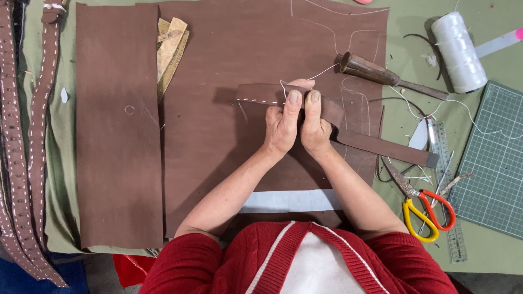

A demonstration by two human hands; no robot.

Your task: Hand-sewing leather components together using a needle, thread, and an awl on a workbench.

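Head view shows the left hand (281,128) and right hand (315,126) both pinching the brown leather strap (348,128) above a big leather sheet (229,65) on the desk (490,256), probably steadying its stitched edge while the white thread (321,72) passes through.

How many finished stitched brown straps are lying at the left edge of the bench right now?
2: one stitched strap along the far left edge, a second stitched strap just right of it. Their lower ends leave the frame; more may be hidden.

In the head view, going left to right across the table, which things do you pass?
Stitched brown belts → narrow brown leather sheet → tan cork strips → left hand → right hand → awl → scissors → white thread spool → green cutting mat.
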